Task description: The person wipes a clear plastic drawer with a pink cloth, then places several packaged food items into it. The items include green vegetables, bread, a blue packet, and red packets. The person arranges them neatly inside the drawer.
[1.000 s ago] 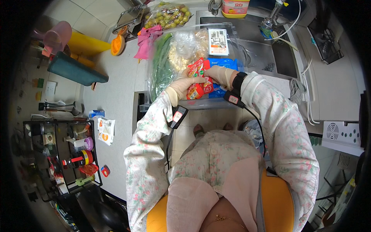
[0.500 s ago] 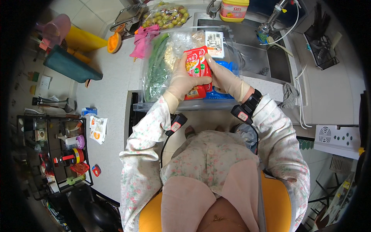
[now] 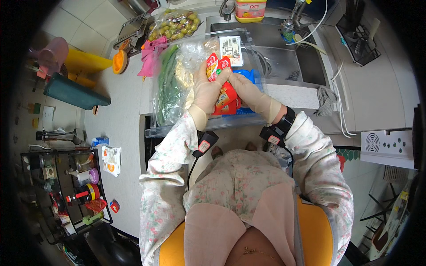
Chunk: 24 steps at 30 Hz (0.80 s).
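Both of my hands wear pale, thin gloves and meet over a clear plastic drawer. My left hand is closed on small red seasoning packets, whose upper ends stick up past the fingers. My right hand pinches at the packets from the other side, its thumb and fingertips against the left thumb. Just below the fingers are more red packets; whether these are held or lie in the drawer, I cannot tell. Beside my left hand lie long green vegetables in clear plastic. A blue package is partly under my right hand.
Behind the drawer is a steel sink with a yellow-and-pink tub at its back edge. Bagged round green fruit, a pink cloth and a cut orange fruit sit back left. A black rack of jars stands left.
The view has shifted a little. My right fingertips have come in against the left thumb, the packets have tilted, and more of the red packets below shows.
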Available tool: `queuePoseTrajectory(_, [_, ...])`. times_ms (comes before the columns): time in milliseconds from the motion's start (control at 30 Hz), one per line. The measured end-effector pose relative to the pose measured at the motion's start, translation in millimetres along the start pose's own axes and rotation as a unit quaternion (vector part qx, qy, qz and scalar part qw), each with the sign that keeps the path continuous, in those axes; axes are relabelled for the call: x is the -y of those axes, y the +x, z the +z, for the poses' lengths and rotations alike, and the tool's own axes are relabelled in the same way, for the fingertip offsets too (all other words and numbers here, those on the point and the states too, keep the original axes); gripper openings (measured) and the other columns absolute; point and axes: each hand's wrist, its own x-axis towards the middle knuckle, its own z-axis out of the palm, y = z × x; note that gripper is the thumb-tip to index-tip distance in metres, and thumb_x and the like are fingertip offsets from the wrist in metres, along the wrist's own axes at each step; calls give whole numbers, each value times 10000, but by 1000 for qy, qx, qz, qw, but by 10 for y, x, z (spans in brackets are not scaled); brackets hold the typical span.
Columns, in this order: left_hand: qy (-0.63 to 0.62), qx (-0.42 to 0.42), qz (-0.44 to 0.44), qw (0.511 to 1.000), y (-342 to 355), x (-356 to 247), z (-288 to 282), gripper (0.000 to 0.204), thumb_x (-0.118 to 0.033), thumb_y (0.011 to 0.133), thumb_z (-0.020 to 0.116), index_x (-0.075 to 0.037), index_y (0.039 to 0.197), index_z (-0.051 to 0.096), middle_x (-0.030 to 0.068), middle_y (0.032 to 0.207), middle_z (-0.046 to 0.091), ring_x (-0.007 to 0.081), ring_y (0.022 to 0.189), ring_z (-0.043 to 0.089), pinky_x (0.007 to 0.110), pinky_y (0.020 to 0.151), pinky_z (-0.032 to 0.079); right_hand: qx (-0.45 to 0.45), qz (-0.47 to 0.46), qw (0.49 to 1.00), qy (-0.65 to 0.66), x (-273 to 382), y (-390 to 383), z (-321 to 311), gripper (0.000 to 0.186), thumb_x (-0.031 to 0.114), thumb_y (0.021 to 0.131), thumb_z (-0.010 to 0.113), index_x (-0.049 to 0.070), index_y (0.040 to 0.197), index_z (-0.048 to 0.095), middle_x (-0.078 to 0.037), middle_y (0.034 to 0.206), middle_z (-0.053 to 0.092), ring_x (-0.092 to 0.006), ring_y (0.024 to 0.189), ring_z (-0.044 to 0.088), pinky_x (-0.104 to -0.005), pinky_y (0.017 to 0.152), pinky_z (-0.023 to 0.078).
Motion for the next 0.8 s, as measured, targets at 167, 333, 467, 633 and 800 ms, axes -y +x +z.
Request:
queuePoseTrajectory(167, [72,6,68,995,187,254,200,613,-361,927,589,-28,1411,411,260,1300,459,416,1210,452,374,1027,371,25,18,1000,4,185,1,-166,459,387,952,565,-19,1167,568,-123,1043,658,-180,862,670,-302,739,549])
queuePoseTrajectory(333, [112,87,139,980,279,346,393,500,-200,949,521,-16,1403,422,268,1282,467,387,1178,474,344,1004,387,14,43,998,-43,236,81,-500,430,288,875,655,-47,1138,590,-117,1016,675,-203,880,680,-308,730,551])
queuePoseTrajectory(467, [-140,216,-101,961,397,76,475,470,-131,969,517,-30,1418,420,158,1335,498,218,1167,515,286,985,416,-14,38,996,-80,252,190,-763,401,249,895,632,-49,1158,578,-140,1048,670,-207,887,677,-321,762,548])
queuePoseTrajectory(633, [-86,264,-36,960,471,36,687,435,-148,986,511,-50,1405,446,133,1310,531,195,1161,540,305,994,438,-78,52,993,-78,324,412,-1037,403,226,877,639,-76,1138,586,-180,1010,674,-240,838,689,-343,713,556])
queuePoseTrajectory(800, [57,162,-12,985,1136,372,624,542,-269,857,680,20,1293,538,168,1081,670,217,973,650,296,843,506,-88,49,990,-101,437,428,-1272,360,149,886,621,-62,1171,560,-164,1073,662,-233,938,668,-342,780,547])
